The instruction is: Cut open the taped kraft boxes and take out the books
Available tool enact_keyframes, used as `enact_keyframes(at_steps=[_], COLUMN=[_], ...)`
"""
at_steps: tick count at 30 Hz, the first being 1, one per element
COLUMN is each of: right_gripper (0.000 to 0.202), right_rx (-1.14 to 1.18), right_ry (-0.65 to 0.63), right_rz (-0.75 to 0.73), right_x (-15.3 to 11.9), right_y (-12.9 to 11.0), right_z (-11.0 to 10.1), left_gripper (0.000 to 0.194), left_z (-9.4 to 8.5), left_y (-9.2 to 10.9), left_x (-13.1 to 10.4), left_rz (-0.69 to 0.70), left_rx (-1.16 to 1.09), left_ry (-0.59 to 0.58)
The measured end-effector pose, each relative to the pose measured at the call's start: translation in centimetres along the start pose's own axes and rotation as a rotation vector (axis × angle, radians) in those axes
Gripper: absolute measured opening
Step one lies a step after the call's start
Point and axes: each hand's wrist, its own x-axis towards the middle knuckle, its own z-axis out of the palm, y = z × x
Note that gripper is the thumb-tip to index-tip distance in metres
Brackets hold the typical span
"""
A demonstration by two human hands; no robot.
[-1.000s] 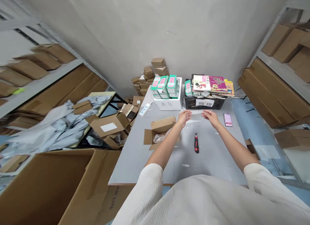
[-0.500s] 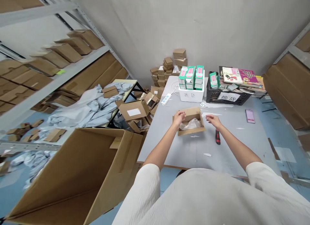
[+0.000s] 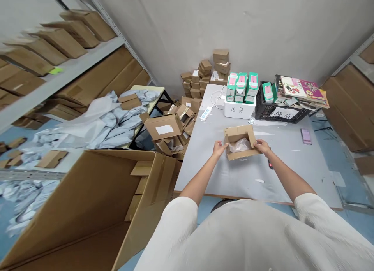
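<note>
A small open cardboard box (image 3: 239, 155) sits on the grey table, its flaps folded outward. Inside it lies crumpled whitish wrapping (image 3: 241, 145); whatever is under that is hidden. My left hand (image 3: 219, 148) pinches the left side of the box between thumb and fingers. On the opposite side, my right hand (image 3: 262, 146) is closed on the right flap. A black and red utility knife (image 3: 270, 164) rests on the table, partly covered by my right forearm.
Behind the box stand a white bin (image 3: 238, 110) of green and pink boxes and a black crate (image 3: 263, 113) with books. A phone (image 3: 306, 136) lies at right, a power strip (image 3: 206, 113) at left. A large open carton (image 3: 163, 177) borders the table's left side.
Both hands have come onto the sides of the box; the right hand was in the air beside it before. The right flap now stands in my right fingers. My view has swung slightly left.
</note>
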Motion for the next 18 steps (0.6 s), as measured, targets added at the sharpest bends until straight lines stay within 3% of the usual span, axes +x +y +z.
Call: enact_keyframes(at_steps=[7,10,14,18], right_gripper=[0.051,0.05,0.045,0.047], right_rx=[-0.042,-0.003,0.108,0.172], right_ry=[-0.114,-0.192,-0.334,-0.483], right_rz=[0.02,0.02,0.011,-0.011], right_x=[0.0,0.0,-0.1,-0.5], right_y=[-0.1,-0.1,-0.9,-2.8], right_z=[0.2,0.0,0.9,2.7], left_gripper=[0.054,0.049,0.044,0.039], left_z=[1.6,1.3,-0.5,-4.0], left_y=[-1.7,-2.3,-3.2,-4.0], left_x=[0.5,0.4,0.3,-0.1], left_rz=[-0.017,0.023,0.035,0.02], left_rx=[0.307,0.385,0.312,0.168], left_ry=[-0.067,-0.013,0.089,0.159])
